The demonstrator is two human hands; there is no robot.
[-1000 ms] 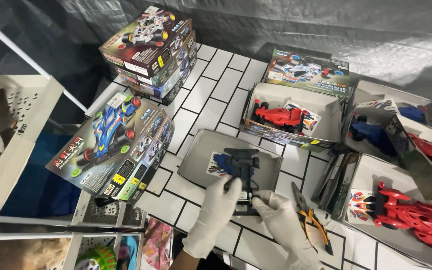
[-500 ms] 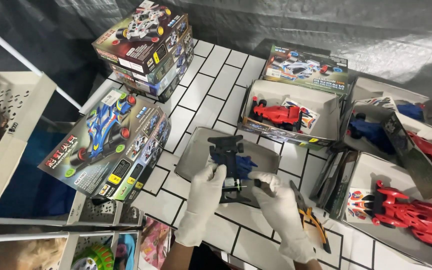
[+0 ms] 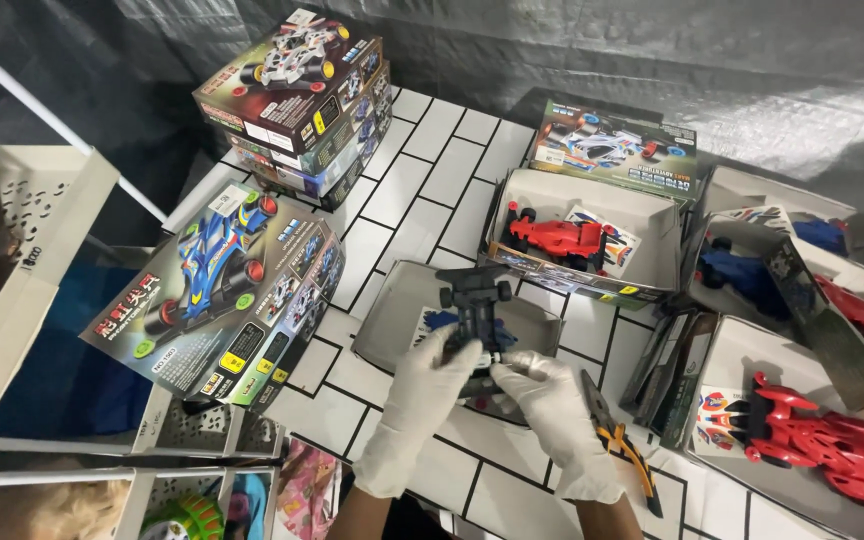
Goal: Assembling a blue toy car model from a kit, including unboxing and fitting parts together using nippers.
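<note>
- Gloved hands meet over the near-middle of the white tiled table [image 3: 422,150]; both work on a dark toy car frame [image 3: 474,300] held above an open grey box tray [image 3: 392,320].
- Left hand [image 3: 422,385] closed around the frame's near end, fingers wrapped from the left side.
- Right hand [image 3: 542,395] pinches a small part at the same end; fingertips tight together, touching the frame.
- Frame carries four black wheels, no coloured shell yet. Blue pieces [image 3: 439,320] lie in the tray below it, apart from the frame.
- Progress, as judged: chassis and wheels together, body not fitted; work looks mid-way.
- Yellow-handled cutters [image 3: 617,440] lie just beside the right hand, untouched.
- Finished red car [image 3: 557,238] sits in an open box toward the far side; another red car [image 3: 822,440] in a box at the right edge.
- Sealed kit boxes: a blue-car box [image 3: 217,290] at the left edge, a stack [image 3: 297,100] at the far-left corner.
</note>
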